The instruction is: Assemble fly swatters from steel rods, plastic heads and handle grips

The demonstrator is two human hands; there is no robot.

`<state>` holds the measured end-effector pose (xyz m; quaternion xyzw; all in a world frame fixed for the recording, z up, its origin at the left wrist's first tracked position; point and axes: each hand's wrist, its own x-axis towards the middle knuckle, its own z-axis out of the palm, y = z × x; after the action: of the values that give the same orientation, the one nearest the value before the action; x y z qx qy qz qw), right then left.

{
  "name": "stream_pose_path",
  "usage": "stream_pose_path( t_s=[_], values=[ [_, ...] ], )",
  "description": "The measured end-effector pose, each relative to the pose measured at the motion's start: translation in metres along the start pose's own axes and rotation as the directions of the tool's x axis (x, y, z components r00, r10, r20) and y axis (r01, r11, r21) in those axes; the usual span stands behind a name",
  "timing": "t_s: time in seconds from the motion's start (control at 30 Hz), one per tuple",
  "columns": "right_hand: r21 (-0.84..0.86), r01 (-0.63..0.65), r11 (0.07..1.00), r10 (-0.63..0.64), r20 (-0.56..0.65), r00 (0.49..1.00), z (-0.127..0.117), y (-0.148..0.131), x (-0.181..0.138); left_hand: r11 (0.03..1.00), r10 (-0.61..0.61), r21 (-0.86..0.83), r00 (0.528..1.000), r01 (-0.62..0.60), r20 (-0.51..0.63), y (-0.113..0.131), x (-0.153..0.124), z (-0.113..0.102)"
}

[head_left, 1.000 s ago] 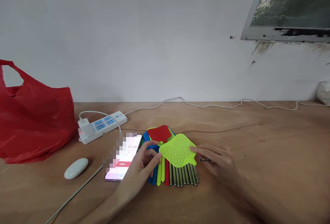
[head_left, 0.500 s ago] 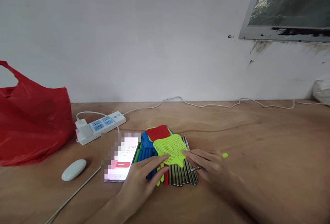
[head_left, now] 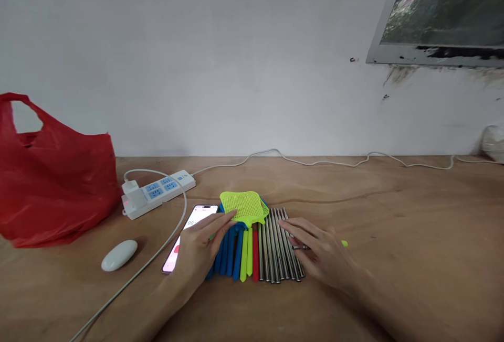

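A yellow-green mesh fly swatter head (head_left: 244, 205) lies on top of a small pile of other swatter heads. My left hand (head_left: 197, 247) has its thumb and fingertips close together at the head's lower left edge. In my right hand (head_left: 321, 250) is a thin metal rod (head_left: 301, 248), with a yellow-green end (head_left: 345, 243) showing past the knuckles. The right fingertips hover by a row of metal rods (head_left: 275, 253). Left of these lie a red handle (head_left: 255, 258), yellow-green handles (head_left: 244, 258) and several blue handles (head_left: 230, 253), side by side.
A phone (head_left: 170, 263) lies partly under my left hand. Further left are a white mouse (head_left: 119, 255), a white cable (head_left: 129, 280), a power strip (head_left: 157, 193) and a red plastic bag (head_left: 59, 190). A wall (head_left: 252, 69) rises behind the wooden table (head_left: 413, 226).
The yellow-green head has moved back and left onto the pile, with my left hand at its edge. My right hand has let go of the head, keeping the metal rod.
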<state>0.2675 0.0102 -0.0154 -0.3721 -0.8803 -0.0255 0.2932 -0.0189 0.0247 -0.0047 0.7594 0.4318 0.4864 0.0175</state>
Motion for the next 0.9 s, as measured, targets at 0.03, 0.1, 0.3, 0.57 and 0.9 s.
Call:
stream_pose_path(
  t_s=[0.03,0.1,0.3,0.57,0.9],
  values=[
    [0.003,-0.009,1.0,0.009,-0.001,1.0,0.0,0.001,0.0,1.0,-0.013,0.019,1.0,0.014,-0.007,-0.002,0.002,0.0],
    [0.01,-0.017,1.0,0.017,0.01,1.0,0.001,0.002,0.0,0.998,-0.034,0.055,0.999,0.035,-0.008,-0.006,0.005,0.0],
    [0.029,-0.009,1.0,0.008,0.028,1.0,0.003,-0.001,0.0,0.984,-0.084,0.164,0.994,0.071,0.074,-0.018,0.009,0.003],
    [0.094,-0.03,0.995,0.029,0.014,0.999,0.002,0.002,0.001,0.974,-0.134,0.209,0.972,0.093,0.194,-0.014,0.007,0.007],
    [0.129,-0.029,0.991,0.047,-0.141,0.989,-0.002,-0.003,0.001,0.966,-0.123,0.254,0.945,0.044,0.304,-0.009,0.006,0.007]
  ],
)
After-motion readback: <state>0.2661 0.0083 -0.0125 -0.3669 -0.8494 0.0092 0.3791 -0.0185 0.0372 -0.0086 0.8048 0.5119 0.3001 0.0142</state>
